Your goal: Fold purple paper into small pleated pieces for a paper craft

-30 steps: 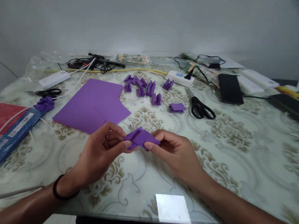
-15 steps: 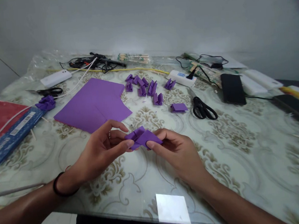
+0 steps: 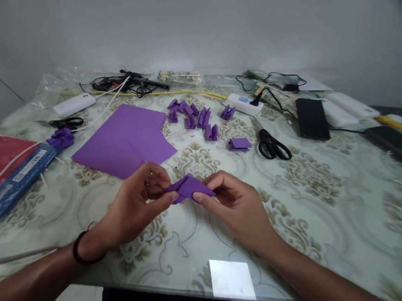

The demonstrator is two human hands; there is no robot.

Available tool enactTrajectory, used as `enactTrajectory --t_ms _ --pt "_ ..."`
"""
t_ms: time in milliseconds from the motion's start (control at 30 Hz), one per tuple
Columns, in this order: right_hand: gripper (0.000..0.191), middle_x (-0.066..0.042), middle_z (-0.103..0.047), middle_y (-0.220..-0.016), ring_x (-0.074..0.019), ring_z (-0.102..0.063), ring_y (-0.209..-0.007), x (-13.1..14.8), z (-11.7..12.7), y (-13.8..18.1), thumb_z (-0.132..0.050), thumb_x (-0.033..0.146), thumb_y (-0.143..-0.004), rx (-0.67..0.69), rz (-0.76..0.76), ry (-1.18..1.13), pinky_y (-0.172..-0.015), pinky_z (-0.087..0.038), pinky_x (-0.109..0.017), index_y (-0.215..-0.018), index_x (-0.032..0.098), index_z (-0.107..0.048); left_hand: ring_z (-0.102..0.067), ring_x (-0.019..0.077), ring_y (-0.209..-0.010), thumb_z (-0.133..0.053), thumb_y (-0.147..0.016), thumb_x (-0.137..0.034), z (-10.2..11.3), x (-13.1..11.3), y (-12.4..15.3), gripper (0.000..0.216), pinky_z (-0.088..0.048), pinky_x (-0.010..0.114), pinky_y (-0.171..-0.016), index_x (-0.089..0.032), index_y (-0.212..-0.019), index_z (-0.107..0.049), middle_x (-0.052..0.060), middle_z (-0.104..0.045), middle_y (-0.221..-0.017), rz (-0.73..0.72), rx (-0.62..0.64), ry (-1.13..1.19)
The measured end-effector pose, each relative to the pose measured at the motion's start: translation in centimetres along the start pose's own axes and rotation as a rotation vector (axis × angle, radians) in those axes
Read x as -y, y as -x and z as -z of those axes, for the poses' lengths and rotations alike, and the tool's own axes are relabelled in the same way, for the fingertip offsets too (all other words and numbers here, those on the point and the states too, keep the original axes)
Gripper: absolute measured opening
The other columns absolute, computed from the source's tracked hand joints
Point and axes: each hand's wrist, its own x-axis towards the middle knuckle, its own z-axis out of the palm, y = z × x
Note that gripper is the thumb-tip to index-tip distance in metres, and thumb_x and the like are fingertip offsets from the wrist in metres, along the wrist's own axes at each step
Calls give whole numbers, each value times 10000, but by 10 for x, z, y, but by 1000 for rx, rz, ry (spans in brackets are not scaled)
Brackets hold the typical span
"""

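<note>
Between my two hands is a small folded piece of purple paper [image 3: 194,187], held just above the table near its front. My left hand [image 3: 138,197] pinches its left end between thumb and fingers. With the thumb on top and the fingers behind, my right hand [image 3: 238,203] grips the right end. Beyond them lie several folded purple paper pieces [image 3: 203,118] in a loose group, and one flatter folded piece [image 3: 240,144] sits nearer. Large purple paper sheets [image 3: 126,133] lie behind my left hand.
Black-handled scissors [image 3: 273,145] lie to the right, beside a black phone [image 3: 312,118]. A white power strip [image 3: 244,104] is at the back. At left are a second pair of scissors [image 3: 66,123], crumpled purple paper [image 3: 61,138] and a blue-and-red packet [image 3: 18,176].
The gap between the folds of the held paper has narrowed and its left part is pressed flatter. Both hands stay in nearly the same place.
</note>
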Motion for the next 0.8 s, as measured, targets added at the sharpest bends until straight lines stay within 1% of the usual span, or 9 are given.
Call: enactTrajectory --t_ms 133,167,233,300,367,467,600,700,800 --pt "118 -2 -706 -839 -193 -690 -774 -3 1 5 -790 254 -905 -15 121 144 -702 -558 -311 -919 255 -673 -776 165 -841 -843 -886 -224 1 0 -1 494 -621 245 -759 -263 -1318 -606 -22 -732 -917 33 160 -70" --pt "121 -9 -728 -876 -202 -712 -802 -3 1 7 -787 246 -913 -9 161 183 -721 -570 -320 -966 264 -680 -782 180 -890 -862 -874 -239 2 0 -2 499 -632 265 -807 -261 -1317 -635 0 -765 -987 19 191 -116" --pt "177 -14 -764 -936 -215 -748 -846 -2 1 10 -781 219 -928 14 260 254 -757 -593 -333 -1056 284 -678 -784 206 -944 -866 -883 -274 2 0 -3 364 -639 295 -868 -248 -1217 -726 29 -806 -1081 -41 213 -208" --pt "241 -6 -777 -949 -215 -765 -868 1 2 11 -771 188 -946 41 370 297 -787 -610 -335 -1125 302 -657 -790 218 -919 -819 -936 -296 3 -2 -3 152 -638 298 -843 -239 -1074 -793 30 -836 -1038 -111 205 -291" --pt "289 2 -772 -933 -210 -766 -871 4 3 10 -758 163 -958 64 451 310 -806 -617 -338 -1173 312 -634 -799 215 -829 -776 -976 -294 3 -5 -2 83 -630 289 -760 -242 -1024 -820 23 -856 -946 -186 183 -355" --pt "305 -11 -757 -939 -219 -748 -865 6 4 6 -736 118 -940 89 505 326 -795 -614 -364 -1158 305 -635 -805 207 -725 -770 -974 -244 4 -9 0 100 -618 282 -667 -256 -1047 -837 19 -873 -917 -316 134 -434" --pt "217 -48 -730 -963 -228 -713 -862 7 3 3 -725 103 -941 97 594 331 -768 -600 -396 -1053 280 -666 -851 221 -859 -752 -926 -95 4 -9 3 262 -659 277 -747 -283 -1088 -834 15 -882 -1011 -486 103 -418" --pt "222 -55 -723 -953 -219 -703 -847 8 3 3 -721 65 -938 86 627 327 -766 -594 -397 -1028 263 -674 -849 226 -972 -734 -890 -15 4 -8 4 367 -670 289 -835 -304 -1096 -827 10 -876 -1082 -496 101 -376" --pt "242 -53 -731 -937 -215 -703 -831 10 2 3 -714 42 -932 76 651 330 -753 -594 -396 -1033 258 -676 -849 221 -962 -774 -878 -26 3 -8 4 322 -666 282 -826 -288 -1061 -816 18 -875 -1081 -459 111 -368"
